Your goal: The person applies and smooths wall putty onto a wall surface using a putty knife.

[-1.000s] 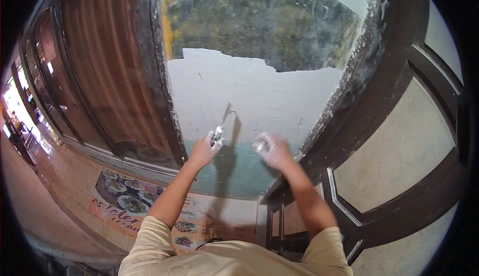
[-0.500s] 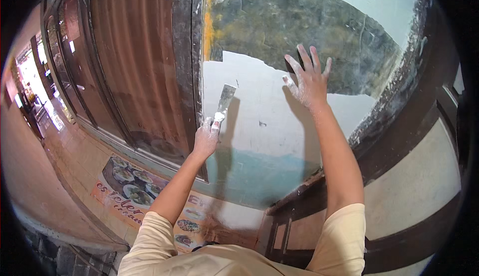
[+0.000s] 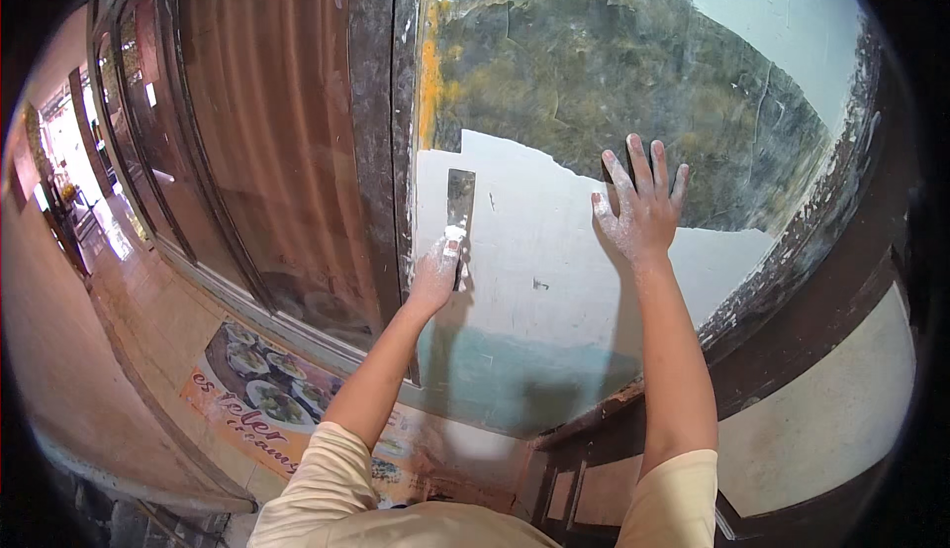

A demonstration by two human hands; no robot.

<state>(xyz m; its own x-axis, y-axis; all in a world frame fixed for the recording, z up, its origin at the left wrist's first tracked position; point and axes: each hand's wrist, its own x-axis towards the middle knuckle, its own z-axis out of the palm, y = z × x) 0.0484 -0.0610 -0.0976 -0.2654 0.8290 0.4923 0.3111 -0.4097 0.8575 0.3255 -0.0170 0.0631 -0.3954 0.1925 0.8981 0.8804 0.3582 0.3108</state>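
My left hand [image 3: 433,279], dusted white, grips a putty knife [image 3: 460,195] with a flat metal blade. The blade points up, against or just off the white part of the wall [image 3: 554,241], close to the dark door frame. White paste clings around the base of the blade, by my thumb. My right hand [image 3: 645,213], also powdery, has its fingers spread, their tips over the lower edge of a dark, bare patch [image 3: 633,83]. Whether the palm presses on the wall cannot be made out.
Left of the wall stands a dark wooden frame [image 3: 376,112] with a brown curtained glass panel [image 3: 267,122]. A printed banner [image 3: 262,390] with food pictures lies on the tiled floor below. Dark-framed pale panels [image 3: 821,409] stand at the right.
The view has shifted, so the wall sits lower and more to the right. My left hand has turned the putty knife from tilted to upright. My right hand has come slightly down, fingers still spread.
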